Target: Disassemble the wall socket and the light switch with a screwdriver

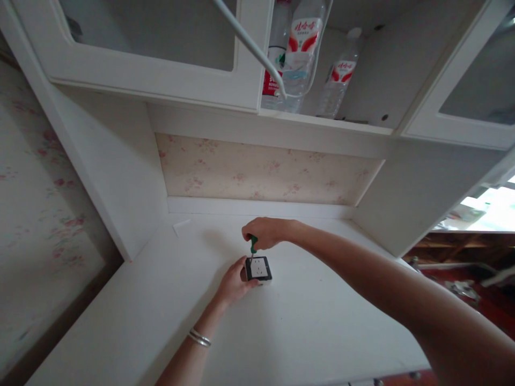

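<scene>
A small square socket module (259, 269) with a dark frame and white face lies on the white desk top (306, 332). My left hand (234, 281) grips its left side and holds it steady. My right hand (265, 233) is closed around a green-handled screwdriver (253, 246) held upright, its tip down on the socket's left part. A silver bangle sits on my left wrist.
White cabinets with glass doors hang above. An open shelf holds water bottles (306, 48) and a red-labelled container. A white cable (249, 45) hangs down past them. A small white scrap (181, 225) lies at the back left. Floral wallpaper backs the desk.
</scene>
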The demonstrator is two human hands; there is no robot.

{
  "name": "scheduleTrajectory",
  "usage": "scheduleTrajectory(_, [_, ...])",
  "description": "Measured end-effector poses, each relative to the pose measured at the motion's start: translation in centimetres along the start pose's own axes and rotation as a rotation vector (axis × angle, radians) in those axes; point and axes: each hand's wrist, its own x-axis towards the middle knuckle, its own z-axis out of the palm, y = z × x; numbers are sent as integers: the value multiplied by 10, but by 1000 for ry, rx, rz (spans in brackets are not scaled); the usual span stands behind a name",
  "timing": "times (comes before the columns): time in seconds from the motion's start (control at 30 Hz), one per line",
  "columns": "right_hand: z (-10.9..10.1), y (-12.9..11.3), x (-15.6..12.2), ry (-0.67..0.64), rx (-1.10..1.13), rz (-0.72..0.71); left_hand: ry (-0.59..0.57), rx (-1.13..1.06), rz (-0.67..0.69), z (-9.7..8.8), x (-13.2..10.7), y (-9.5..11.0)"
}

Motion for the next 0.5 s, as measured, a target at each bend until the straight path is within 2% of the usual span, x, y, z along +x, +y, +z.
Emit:
scheduleTrajectory(0.13, [-2,-5,4,-21,26,254,24,12,21,0,1,-4])
scheduleTrajectory(0.2, [-3,-7,5,-33,-15,294,20,23,24,0,1,-6])
scheduleTrajectory(0.33, [-3,-11,5,14,-46,227,7,23,7,-1,2,-8])
scheduleTrajectory(0.5, [-5,-11,1,34,4,50,-5,10,9,1,2,-6])
